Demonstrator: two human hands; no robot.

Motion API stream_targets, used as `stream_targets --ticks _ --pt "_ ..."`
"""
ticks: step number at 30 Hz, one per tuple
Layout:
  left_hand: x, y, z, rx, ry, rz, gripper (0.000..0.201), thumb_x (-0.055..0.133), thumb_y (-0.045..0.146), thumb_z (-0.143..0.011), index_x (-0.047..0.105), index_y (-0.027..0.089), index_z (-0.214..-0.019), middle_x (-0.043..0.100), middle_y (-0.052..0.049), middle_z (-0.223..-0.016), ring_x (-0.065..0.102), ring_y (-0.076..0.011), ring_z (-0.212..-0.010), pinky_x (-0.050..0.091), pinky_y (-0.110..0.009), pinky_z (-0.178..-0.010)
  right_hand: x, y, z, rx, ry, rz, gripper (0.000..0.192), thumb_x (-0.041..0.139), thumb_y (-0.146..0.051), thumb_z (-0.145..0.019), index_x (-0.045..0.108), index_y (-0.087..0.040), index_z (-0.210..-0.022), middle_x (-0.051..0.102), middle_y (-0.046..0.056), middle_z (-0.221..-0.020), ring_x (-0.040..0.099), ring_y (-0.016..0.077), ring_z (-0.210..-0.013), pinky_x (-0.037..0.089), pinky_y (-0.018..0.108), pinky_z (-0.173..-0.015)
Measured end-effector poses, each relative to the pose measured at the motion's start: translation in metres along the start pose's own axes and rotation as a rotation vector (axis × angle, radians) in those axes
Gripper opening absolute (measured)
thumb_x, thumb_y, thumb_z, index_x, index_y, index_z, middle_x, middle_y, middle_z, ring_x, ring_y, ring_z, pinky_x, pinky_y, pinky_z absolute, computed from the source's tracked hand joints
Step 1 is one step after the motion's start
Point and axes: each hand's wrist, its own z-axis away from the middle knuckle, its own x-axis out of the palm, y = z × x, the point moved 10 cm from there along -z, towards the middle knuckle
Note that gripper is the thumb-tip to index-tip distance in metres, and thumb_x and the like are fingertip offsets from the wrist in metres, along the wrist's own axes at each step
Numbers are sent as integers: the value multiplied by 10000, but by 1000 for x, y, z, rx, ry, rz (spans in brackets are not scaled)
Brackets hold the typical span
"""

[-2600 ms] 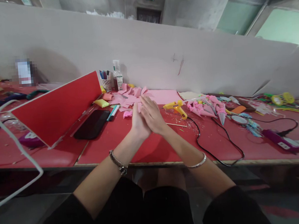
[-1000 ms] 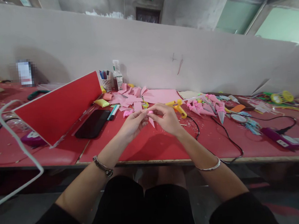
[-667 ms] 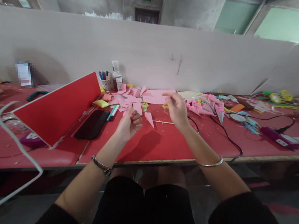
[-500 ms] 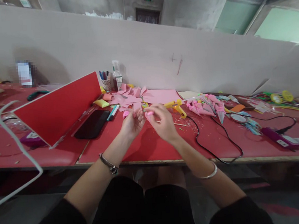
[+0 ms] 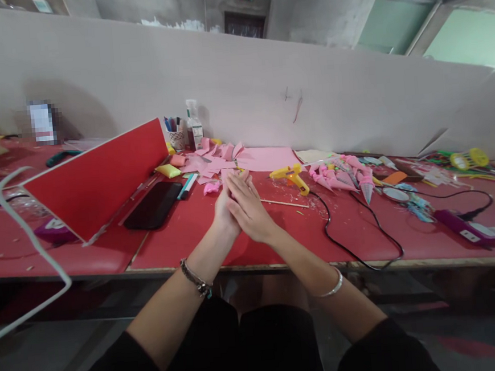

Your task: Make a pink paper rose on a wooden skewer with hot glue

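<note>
My left hand (image 5: 224,211) and my right hand (image 5: 251,205) are pressed palm to palm above the table, fingers straight and pointing away from me. The small lump of pink clay lately in my right fingers is hidden between the palms. A larger piece of pink clay (image 5: 211,187) lies on the table just left of my hands. To their right rests a yellow glue gun (image 5: 289,176) with a black cord. A thin wooden stick (image 5: 285,203) lies close beside my right hand.
A phone (image 5: 153,205), a marker (image 5: 189,186) and an upright red board (image 5: 105,179) are at left. Pink paper scraps (image 5: 211,164) and a pen cup (image 5: 177,138) stand behind. Pink paper cones (image 5: 341,178) lie at right, near a purple power strip (image 5: 465,228).
My hands were apart, the right pinching a small pink lump and the left palm turned up. They have come together, palms closed over the lump.
</note>
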Motion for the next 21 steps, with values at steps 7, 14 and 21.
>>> stream_targets --ticks 7,14,21 --pt "3 14 14 -4 68 18 363 263 344 -875 580 178 -817 584 -40 -1073 463 -156 -1121 376 -298 -942 -4 10 7 58 22 -34 697 147 -553 -827 212 -86 -1341 177 101 -1422 108 170 -1318 145 403 -1069" --pt "5 -4 15 -138 63 64 214 385 295 -851 571 193 -826 623 -5 -846 578 -142 -900 397 -347 -912 -3 10 14 120 26 -100 676 115 -590 -809 277 -183 -1325 181 36 -1426 60 174 -1324 27 440 -1070" --pt "5 3 13 -82 28 22 198 392 222 -844 572 194 -922 616 -12 -828 598 -114 -791 437 -264 -835 -8 11 7 168 32 -177 568 145 -498 -852 263 -208 -1327 231 28 -1411 156 156 -1309 30 448 -1067"
